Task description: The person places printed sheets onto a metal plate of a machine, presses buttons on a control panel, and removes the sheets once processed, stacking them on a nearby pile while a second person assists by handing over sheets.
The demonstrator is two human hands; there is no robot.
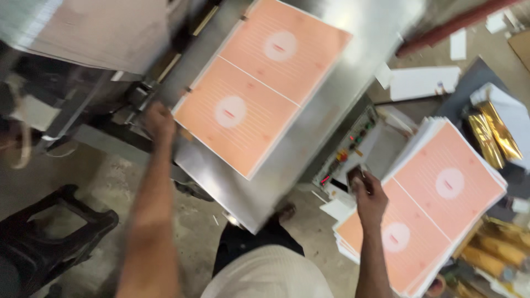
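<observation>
A large orange printed sheet [263,81] with two white circles lies flat on a tilted metal machine bed [309,132]. My left hand [159,121] is at the sheet's lower left corner, fingers curled against its edge. My right hand [369,194] hovers over the near corner of a thick stack of matching orange sheets [436,204] at the right, fingers bent; a small dark thing shows at its fingertips, too blurred to identify. The whole picture is motion-blurred.
A control panel with red and green buttons [348,152] sits on the machine's side between bed and stack. Gold foil rolls [491,135] lie at the right edge. A black plastic stool [49,232] stands lower left. White paper scraps [422,81] lie on the concrete floor.
</observation>
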